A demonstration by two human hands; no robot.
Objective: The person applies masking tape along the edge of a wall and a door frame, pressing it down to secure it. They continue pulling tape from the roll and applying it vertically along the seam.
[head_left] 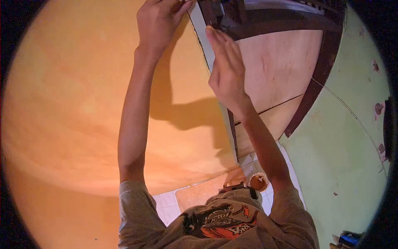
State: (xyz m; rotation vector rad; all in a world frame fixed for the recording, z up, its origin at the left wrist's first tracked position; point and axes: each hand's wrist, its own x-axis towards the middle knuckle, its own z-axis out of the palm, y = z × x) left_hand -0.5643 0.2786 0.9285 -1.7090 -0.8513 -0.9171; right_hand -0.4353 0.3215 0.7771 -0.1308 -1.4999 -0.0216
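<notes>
My left hand (159, 20) is raised against the orange wall (83, 91), near the top of the view. Its fingers look curled together at the grey wall edge (198, 20), and their tips run out of the frame, so what they hold, if anything, is hidden. Lower and to the right, my right hand (227, 68) is lifted with its fingers stretched upward and nothing visible in them. Its fingertips come close to a dark brown frame (244, 25) above a pale wooden door panel (277, 62).
A green wall (344, 124) with a thin cable (344, 101) stands on the right. Below are white floor tiles (168, 205), an orange mat (203, 189) and a round brown object (259, 181). Dark and blue items (348, 239) lie at lower right.
</notes>
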